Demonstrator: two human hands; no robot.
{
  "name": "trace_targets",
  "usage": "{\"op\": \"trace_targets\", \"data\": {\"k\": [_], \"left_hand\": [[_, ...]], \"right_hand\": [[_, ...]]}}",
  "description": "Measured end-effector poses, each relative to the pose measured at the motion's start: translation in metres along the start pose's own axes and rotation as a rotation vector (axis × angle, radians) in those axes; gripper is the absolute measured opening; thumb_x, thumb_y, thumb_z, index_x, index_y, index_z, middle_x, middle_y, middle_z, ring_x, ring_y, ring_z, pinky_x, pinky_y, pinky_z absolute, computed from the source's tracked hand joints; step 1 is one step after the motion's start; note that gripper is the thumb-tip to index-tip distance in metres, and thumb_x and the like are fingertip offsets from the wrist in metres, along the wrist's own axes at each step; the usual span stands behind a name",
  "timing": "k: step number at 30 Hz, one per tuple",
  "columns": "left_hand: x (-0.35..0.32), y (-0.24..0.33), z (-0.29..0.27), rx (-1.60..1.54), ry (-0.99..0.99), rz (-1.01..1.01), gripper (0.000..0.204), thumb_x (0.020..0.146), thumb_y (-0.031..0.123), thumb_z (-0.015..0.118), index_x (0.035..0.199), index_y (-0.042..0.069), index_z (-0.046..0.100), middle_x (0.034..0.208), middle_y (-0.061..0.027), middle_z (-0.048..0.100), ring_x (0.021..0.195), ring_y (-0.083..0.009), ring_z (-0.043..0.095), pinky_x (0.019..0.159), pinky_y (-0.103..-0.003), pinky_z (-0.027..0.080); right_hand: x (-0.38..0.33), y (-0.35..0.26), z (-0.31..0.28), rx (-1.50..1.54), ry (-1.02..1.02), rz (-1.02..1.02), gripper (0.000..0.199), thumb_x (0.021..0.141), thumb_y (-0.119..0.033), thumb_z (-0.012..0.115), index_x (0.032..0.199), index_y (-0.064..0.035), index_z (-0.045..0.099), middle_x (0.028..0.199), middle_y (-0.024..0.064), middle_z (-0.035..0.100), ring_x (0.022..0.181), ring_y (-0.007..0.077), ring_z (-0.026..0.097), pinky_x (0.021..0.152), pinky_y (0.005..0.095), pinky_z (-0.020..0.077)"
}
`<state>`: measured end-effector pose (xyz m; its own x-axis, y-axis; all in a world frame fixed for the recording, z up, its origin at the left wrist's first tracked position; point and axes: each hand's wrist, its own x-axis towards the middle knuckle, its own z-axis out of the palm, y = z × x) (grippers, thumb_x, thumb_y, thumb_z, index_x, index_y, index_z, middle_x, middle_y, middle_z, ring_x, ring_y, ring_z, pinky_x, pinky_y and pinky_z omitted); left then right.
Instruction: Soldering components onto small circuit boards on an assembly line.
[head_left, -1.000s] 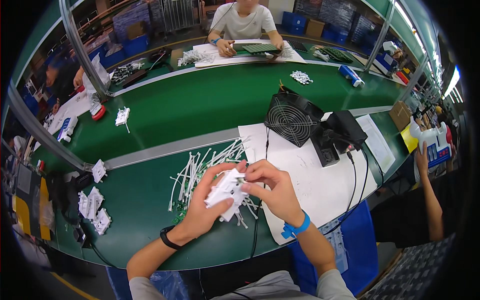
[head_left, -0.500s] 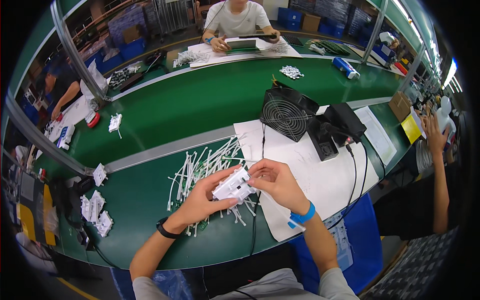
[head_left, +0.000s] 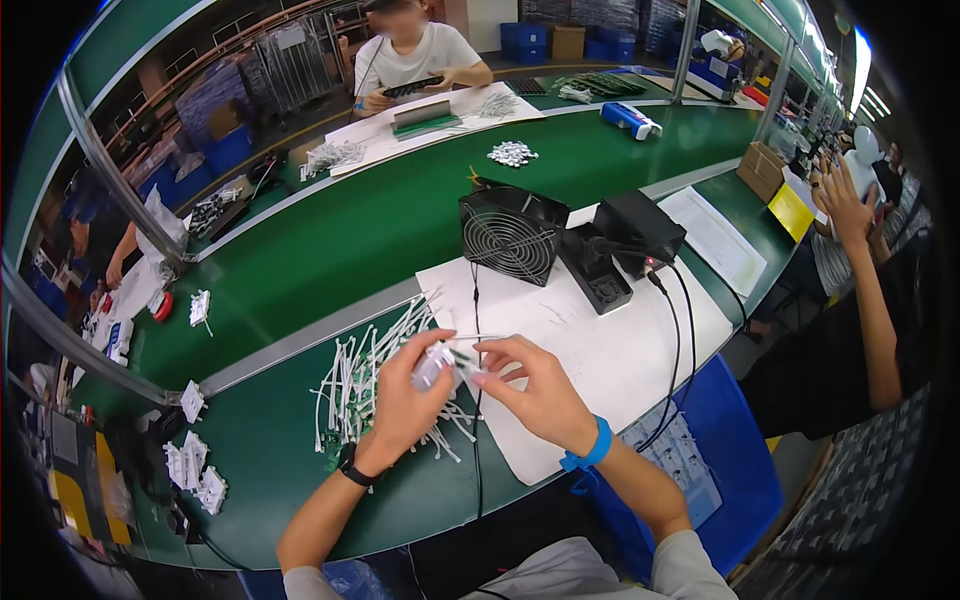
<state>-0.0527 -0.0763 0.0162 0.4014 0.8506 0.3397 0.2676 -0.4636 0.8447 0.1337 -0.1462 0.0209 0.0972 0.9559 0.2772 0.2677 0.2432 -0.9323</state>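
Note:
My left hand (head_left: 408, 392) is closed round a small white plastic housing (head_left: 432, 368), held above the bench and smeared by motion. At its right edge my right hand (head_left: 545, 392) has thumb and fingers bent together in a pinch. What sits between those fingertips is too blurred to name. A thin white cable (head_left: 485, 338) runs by the right fingertips. Beneath and left of the hands lies a pile of white cables (head_left: 350, 375) with small green boards among them. More white housings (head_left: 188, 465) rest on the bench at the left.
A black fan (head_left: 510, 238) with a wire grille and a black box (head_left: 640, 228) with cords stand on white paper (head_left: 560, 350). A blue bin (head_left: 745, 440) is at the lower right. Across the green belt (head_left: 380, 210) another person (head_left: 425, 55) holds a dark object.
The view has shifted, moving the bench items leftward. My left hand has turned the housing and its face no longer shows clearly. My right fingers are still at its right side.

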Motion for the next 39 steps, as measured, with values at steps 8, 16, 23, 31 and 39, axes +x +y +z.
{"op": "trace_targets", "data": {"k": [8,16,23,31,39], "left_hand": [[0.034,0.011,0.060,-0.200,0.122,0.035,0.029,0.091,0.003,0.060,0.120,0.000,0.064,0.107,-0.0140,0.069,0.094,-0.0196,0.064,0.087,-0.031,0.049],[0.038,-0.018,0.070,-0.252,-0.028,-0.049,0.039,0.090,0.003,0.065,0.129,0.002,0.061,0.103,-0.0106,0.066,0.091,-0.0165,0.057,0.086,-0.031,0.048],[0.027,-0.036,0.063,-0.202,-0.082,-0.065,0.050,0.086,0.003,0.070,0.134,0.007,0.055,0.074,-0.0008,0.049,0.070,-0.0114,0.045,0.064,-0.028,0.039],[0.027,-0.031,0.083,-0.250,-0.192,-0.076,0.049,0.088,0.001,0.069,0.134,0.006,0.054,0.073,-0.0021,0.050,0.071,-0.0109,0.048,0.068,-0.028,0.043],[0.054,-0.043,0.115,-0.166,-0.293,-0.074,0.046,0.088,0.006,0.069,0.130,0.002,0.049,0.078,-0.0142,0.063,0.072,-0.0256,0.062,0.078,-0.035,0.051]], "right_hand": [[-0.016,0.005,0.009,-0.529,0.163,-0.303,0.019,0.090,-0.002,0.066,0.108,0.0013,0.067,0.081,0.0146,0.061,0.071,0.0314,0.065,0.061,0.0377,0.0521],[-0.024,0.034,-0.043,-0.261,0.048,-0.171,0.025,0.092,-0.005,0.066,0.116,0.0019,0.068,0.085,0.0109,0.065,0.075,0.0202,0.068,0.067,0.0309,0.0536],[0.047,0.084,-0.123,0.240,0.574,0.203,0.026,0.098,-0.020,0.067,0.108,-0.0025,0.050,0.075,0.0085,0.060,0.054,0.0155,0.061,0.049,0.0269,0.0500],[0.099,0.113,-0.145,-0.106,0.704,0.126,0.020,0.090,-0.015,0.074,0.094,-0.0002,0.061,0.068,0.0044,0.061,0.055,0.0097,0.059,0.048,0.0264,0.0444],[0.076,0.103,-0.134,-0.241,0.939,-0.151,0.009,0.090,-0.006,0.071,0.095,0.0006,0.068,0.066,0.0000,0.052,0.060,0.0058,0.043,0.054,0.0254,0.0354]]}}
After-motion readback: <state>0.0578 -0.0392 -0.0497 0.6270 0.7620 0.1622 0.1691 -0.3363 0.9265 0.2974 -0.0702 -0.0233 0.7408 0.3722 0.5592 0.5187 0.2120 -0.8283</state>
